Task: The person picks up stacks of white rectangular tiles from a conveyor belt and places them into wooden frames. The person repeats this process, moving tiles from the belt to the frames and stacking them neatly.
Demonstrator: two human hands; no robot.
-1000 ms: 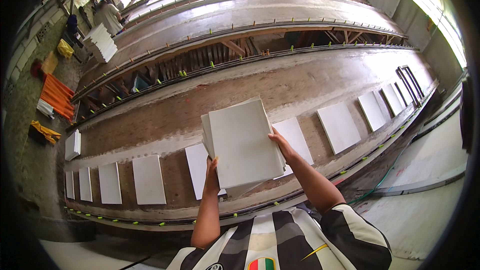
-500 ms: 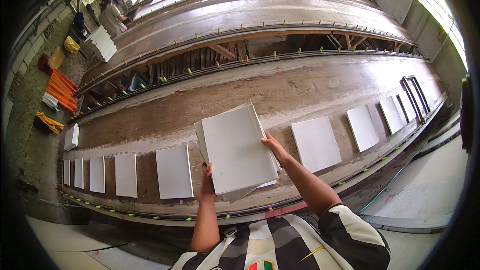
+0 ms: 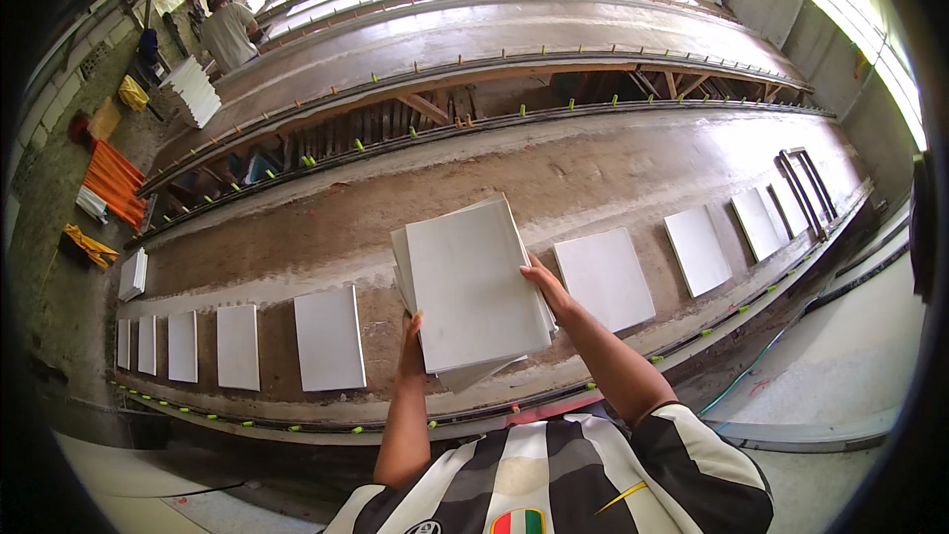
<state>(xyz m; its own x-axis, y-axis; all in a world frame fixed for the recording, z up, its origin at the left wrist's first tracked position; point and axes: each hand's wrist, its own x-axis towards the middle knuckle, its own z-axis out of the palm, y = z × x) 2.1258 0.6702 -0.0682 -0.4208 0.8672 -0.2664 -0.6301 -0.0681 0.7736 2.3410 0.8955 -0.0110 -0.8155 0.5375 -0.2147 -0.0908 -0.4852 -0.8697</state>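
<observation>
this is a workshop, laid out for flat work: a long table (image 3: pixel 445 178) takes up the middle, with green clips (image 3: pixel 359 145) dotted along its far edge, pale panels (image 3: pixel 329 338) spaced in a row by its near edge, and a dark frame (image 3: pixel 802 196) near its right end. more long tables (image 3: pixel 474 35) run side by side behind it, with a stack (image 3: pixel 193 94) and a person (image 3: pixel 229 35) by their left ends, all between a rough block wall (image 3: pixel 54 104) and plain grey panelling (image 3: pixel 756 0).
</observation>
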